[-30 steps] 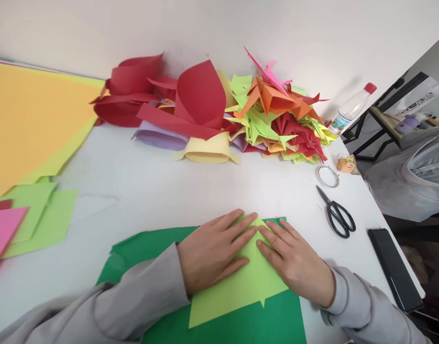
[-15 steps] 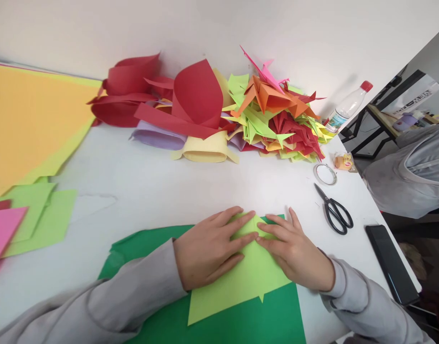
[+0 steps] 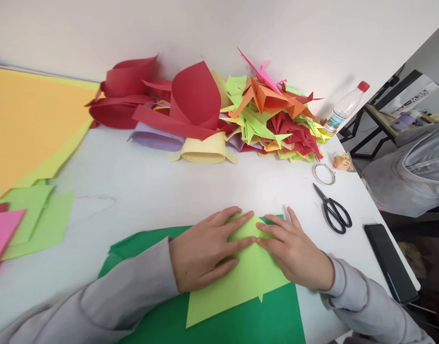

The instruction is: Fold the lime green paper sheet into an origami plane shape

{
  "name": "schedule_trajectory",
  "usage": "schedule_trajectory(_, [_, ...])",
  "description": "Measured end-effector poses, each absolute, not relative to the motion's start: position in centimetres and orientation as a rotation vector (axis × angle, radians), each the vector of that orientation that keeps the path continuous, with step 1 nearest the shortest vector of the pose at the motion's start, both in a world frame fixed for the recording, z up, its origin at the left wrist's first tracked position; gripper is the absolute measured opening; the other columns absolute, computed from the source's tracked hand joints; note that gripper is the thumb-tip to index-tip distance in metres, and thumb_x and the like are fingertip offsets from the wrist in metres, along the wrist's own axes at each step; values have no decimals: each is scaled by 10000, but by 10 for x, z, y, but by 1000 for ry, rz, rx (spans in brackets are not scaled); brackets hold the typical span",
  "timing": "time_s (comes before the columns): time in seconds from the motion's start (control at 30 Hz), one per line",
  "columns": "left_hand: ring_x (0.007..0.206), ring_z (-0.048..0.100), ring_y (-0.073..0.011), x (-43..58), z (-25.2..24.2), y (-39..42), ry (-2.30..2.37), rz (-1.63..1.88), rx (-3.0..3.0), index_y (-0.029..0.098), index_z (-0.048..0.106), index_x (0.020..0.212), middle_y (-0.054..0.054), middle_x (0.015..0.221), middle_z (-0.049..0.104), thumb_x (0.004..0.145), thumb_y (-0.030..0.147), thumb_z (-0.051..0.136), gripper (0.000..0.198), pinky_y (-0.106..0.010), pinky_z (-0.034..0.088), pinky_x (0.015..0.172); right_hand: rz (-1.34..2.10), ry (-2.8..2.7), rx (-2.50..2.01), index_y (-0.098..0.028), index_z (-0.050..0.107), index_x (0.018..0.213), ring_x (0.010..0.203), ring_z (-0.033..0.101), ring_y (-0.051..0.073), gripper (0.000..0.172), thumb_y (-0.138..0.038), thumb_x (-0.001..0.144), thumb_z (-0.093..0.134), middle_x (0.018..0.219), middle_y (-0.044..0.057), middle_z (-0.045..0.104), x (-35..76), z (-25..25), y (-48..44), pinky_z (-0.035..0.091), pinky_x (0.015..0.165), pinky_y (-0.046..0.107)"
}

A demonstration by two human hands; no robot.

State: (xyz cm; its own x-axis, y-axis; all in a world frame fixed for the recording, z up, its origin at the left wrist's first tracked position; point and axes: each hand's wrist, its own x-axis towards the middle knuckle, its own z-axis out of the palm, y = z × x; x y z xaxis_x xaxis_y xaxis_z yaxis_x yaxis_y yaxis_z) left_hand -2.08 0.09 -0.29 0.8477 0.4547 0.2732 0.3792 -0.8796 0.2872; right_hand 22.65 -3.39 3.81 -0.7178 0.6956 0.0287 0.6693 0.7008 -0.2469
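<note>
A light green folded paper [image 3: 241,282] lies on a dark green sheet [image 3: 269,320] near the table's front edge. My left hand [image 3: 205,251] lies flat on the paper's left half, fingers stretched toward its top point. My right hand [image 3: 294,251] rests on the right half, fingers spread, their tips meeting the left hand's at the paper's upper tip. Neither hand grips anything; both press the paper down. Grey sleeves cover both arms.
Black scissors [image 3: 332,212], a tape roll [image 3: 323,173], a small wrapped snack [image 3: 342,161], a plastic bottle [image 3: 345,109] and a dark phone [image 3: 389,263] lie at right. A heap of folded coloured paper [image 3: 273,119] and red curls [image 3: 191,100] line the wall. Orange sheets [image 3: 29,119] lie left.
My right hand's fingers have slid up to the paper's top point and spread a little. The left hand has barely shifted. The view drifted slightly.
</note>
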Motion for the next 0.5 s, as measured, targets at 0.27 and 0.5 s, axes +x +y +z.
schedule_trajectory(0.27, [1238, 379, -387, -19, 3, -2, 663, 480, 2808, 284, 534, 1248, -135, 1429, 392, 777, 234, 538, 473, -582, 381, 975, 418, -2716, -1164, -200, 615, 1085, 1322, 396, 234, 224, -187, 936, 449, 1274, 77, 603, 226, 41, -32, 129, 1126, 608])
schedule_trajectory(0.5, [1214, 390, -380, -17, 6, -1, 679, 472, 2816, 287, 551, 1218, -133, 1409, 402, 767, 218, 548, 455, -575, 398, 960, 604, -2673, -1163, -204, 581, 1182, 1301, 419, 192, 301, -324, 979, 394, 1298, 78, 587, 230, 45, -16, 190, 1135, 528])
